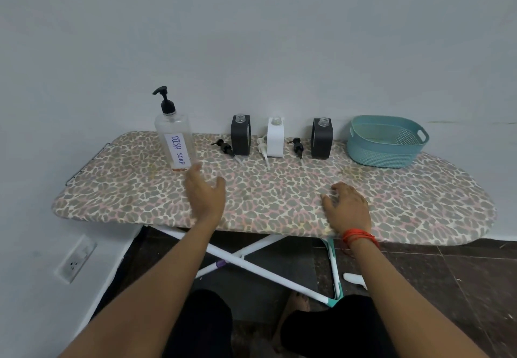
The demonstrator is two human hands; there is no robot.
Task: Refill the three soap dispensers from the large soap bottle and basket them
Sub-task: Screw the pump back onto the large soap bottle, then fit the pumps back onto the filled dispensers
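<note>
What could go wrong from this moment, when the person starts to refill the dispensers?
The large soap bottle is tall and stands on a padded ironing board; the left hand, open near its base, could tip it. The white dispenser, the left black dispenser and the right black dispenser have narrow open necks, so poured soap may spill on the cover. The loose pumps beside them could be swept off.

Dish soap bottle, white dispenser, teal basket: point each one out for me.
Dish soap bottle (177, 150): head view, on its handwritten label.
White dispenser (275, 142): head view, on the front face of its body.
Teal basket (380, 156): head view, on its perforated front wall.
</note>
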